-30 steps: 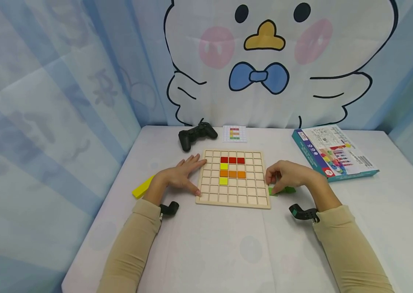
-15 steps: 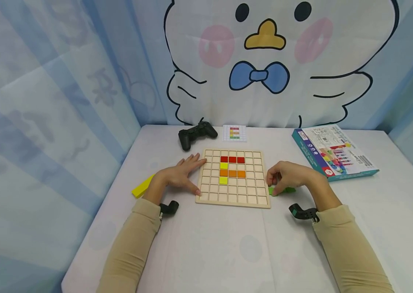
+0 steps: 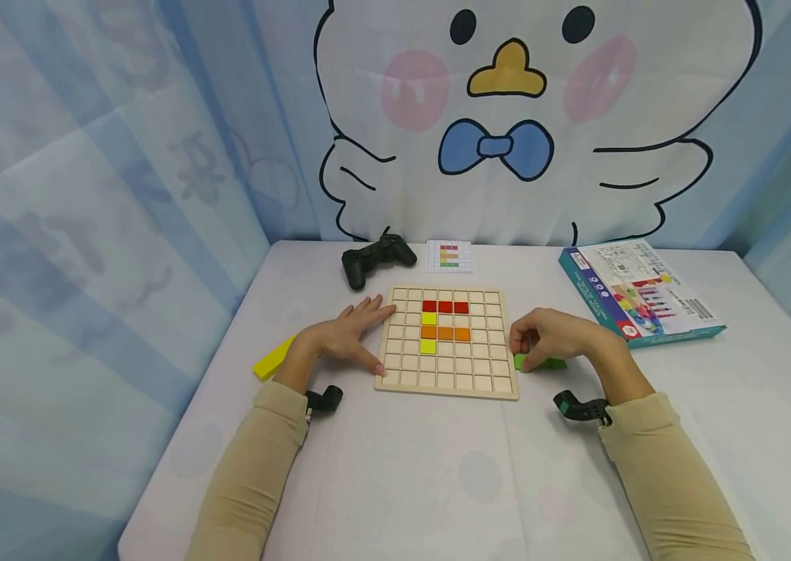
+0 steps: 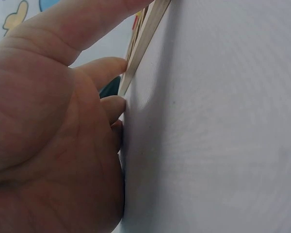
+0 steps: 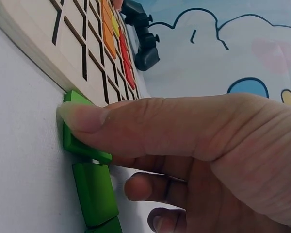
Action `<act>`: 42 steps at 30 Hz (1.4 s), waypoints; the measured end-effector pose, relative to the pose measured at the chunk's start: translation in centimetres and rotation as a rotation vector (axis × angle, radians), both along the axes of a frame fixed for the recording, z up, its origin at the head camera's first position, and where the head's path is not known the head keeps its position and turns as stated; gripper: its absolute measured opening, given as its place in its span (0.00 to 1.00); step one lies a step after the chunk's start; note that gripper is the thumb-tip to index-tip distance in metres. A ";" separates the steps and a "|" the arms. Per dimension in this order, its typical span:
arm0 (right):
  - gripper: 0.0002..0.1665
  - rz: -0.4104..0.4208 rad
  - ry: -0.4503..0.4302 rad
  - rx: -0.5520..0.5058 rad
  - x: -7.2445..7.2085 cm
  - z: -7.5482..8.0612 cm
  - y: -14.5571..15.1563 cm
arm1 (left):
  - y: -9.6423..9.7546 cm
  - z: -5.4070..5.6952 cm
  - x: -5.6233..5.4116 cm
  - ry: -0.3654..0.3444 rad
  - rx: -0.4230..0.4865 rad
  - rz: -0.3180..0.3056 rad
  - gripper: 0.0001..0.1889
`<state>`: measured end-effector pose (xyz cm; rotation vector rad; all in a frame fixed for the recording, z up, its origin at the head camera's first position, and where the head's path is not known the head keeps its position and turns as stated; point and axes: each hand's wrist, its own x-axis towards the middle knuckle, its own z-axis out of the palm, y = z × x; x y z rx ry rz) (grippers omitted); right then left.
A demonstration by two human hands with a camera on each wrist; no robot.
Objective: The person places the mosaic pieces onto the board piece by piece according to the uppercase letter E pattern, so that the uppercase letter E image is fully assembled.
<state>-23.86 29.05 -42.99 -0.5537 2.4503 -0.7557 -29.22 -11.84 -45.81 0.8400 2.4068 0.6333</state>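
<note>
A wooden grid board (image 3: pixel 464 362) lies flat on the table, with red tiles (image 3: pixel 445 307), orange tiles (image 3: pixel 445 333) and two yellow tiles (image 3: pixel 428 347) in its cells. My left hand (image 3: pixel 347 339) is spread at the board's left side, thumb and fingertips touching the edge. At the right edge, my right hand (image 3: pixel 556 331) pinches a green tile (image 5: pixel 80 148), thumb across its face and the other fingers curled behind. That tile is beside the board's rim. More green tiles (image 5: pixel 96 194) lie in line with it, partly hidden by the hand in the head view.
A yellow strip (image 3: pixel 272 360) lies partly behind my left wrist. Beyond the board are a black game controller (image 3: pixel 377 257) and a pattern card (image 3: pixel 449 255) with coloured squares. A flat box (image 3: pixel 640 292) lies at the back right.
My right thumb has shifted very slightly to the right at the green tile. The left hand and the board stay where they were.
</note>
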 end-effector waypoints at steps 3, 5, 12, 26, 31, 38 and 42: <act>0.11 -0.002 -0.006 -0.019 0.0 0.0 0.0 | 0.0 -0.1 0.0 0.000 0.000 0.002 0.65; 0.10 -0.005 -0.009 -0.036 -0.1 0.0 0.0 | 0.0 -0.1 0.0 0.001 -0.002 0.004 0.65; 0.07 -0.018 0.026 -0.096 0.1 0.4 -0.1 | 0.0 0.0 0.1 -0.004 -0.005 0.013 0.66; 0.08 -0.121 0.111 -0.347 -0.1 0.4 -0.9 | 0.0 -0.1 -0.1 -0.003 -0.002 0.014 0.66; 0.14 -0.147 0.167 -0.422 -0.3 0.1 -1.9 | 0.0 -0.1 -0.1 -0.005 0.003 0.010 0.66; 0.16 -0.226 0.229 -0.414 -0.5 -0.6 -3.1 | 0.1 0.0 -0.1 -0.018 0.000 0.025 0.65; 0.17 -0.247 0.271 -0.407 -0.4 -0.7 -3.8 | 0.1 0.1 0.0 -0.020 -0.003 0.034 0.66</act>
